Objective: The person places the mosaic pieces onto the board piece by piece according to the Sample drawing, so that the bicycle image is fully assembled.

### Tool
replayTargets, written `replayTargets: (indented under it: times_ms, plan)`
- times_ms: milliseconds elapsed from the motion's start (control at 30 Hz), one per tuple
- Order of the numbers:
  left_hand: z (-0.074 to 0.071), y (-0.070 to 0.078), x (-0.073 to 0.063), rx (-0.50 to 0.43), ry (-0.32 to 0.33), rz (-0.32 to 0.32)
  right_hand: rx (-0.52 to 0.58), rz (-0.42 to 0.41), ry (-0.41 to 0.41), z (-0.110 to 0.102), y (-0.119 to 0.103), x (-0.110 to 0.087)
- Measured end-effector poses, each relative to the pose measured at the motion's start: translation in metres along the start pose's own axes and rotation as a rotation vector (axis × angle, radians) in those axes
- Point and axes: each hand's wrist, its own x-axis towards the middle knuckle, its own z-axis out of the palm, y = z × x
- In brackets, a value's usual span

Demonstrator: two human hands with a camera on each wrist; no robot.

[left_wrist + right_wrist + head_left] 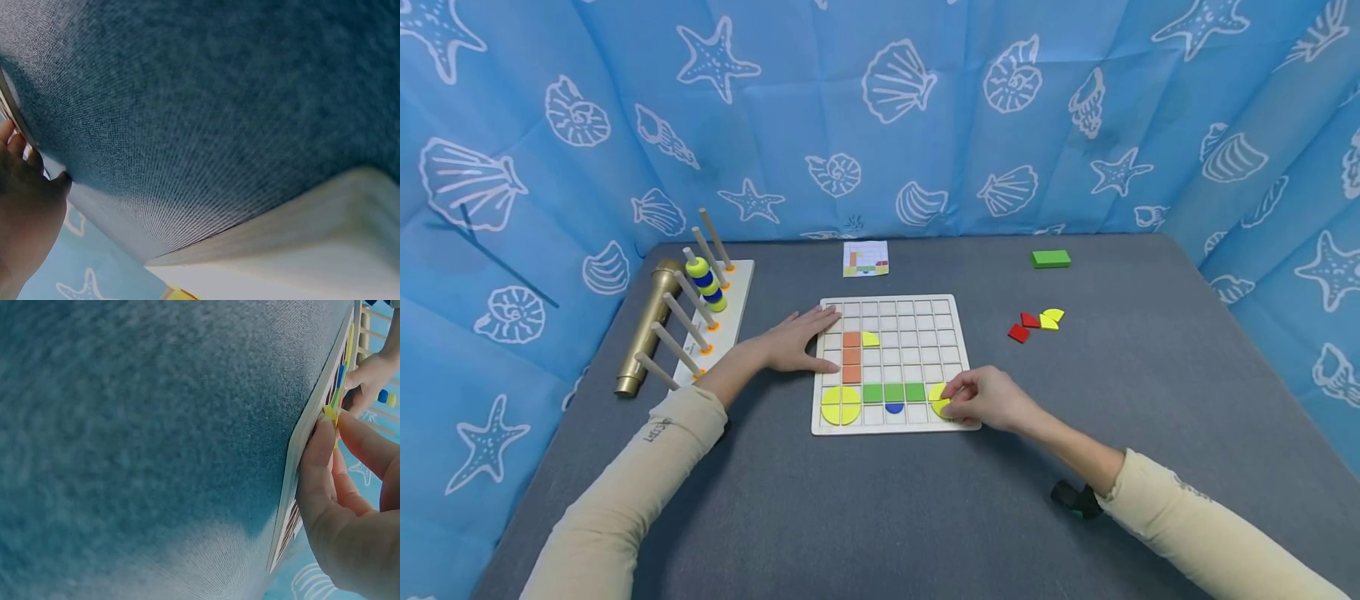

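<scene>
A white wooden grid board (925, 310) lies flat on the grey table. It holds an orange column (852, 357), green squares (893, 392), a full yellow circle (840, 405), a blue half-disc (894, 408) and a small yellow quarter (870, 339). My left hand (796, 340) rests flat with straight fingers on the board's left edge. My right hand (983, 398) pinches a yellow quarter-circle piece (937, 400) at the board's lower right corner. In the right wrist view the thumb (319, 464) presses the yellow piece (329, 413) against the board's edge (299, 444).
Loose red and yellow pieces (1036, 323) lie right of the board, a green block (1050, 258) further back. A pattern card (866, 257) sits behind the board. At the left stand a peg rack with rings (703, 292) and a brass tube (646, 327). Blue curtains surround the table.
</scene>
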Motion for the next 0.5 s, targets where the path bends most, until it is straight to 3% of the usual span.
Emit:
replayTargets:
  times_ms: [500]
  plan:
    - [-0.0021, 0.0017, -0.0025, -0.016, 0.008, 0.009, -0.021, 0.004, -0.014, -0.0021, -0.0049, -0.0025]
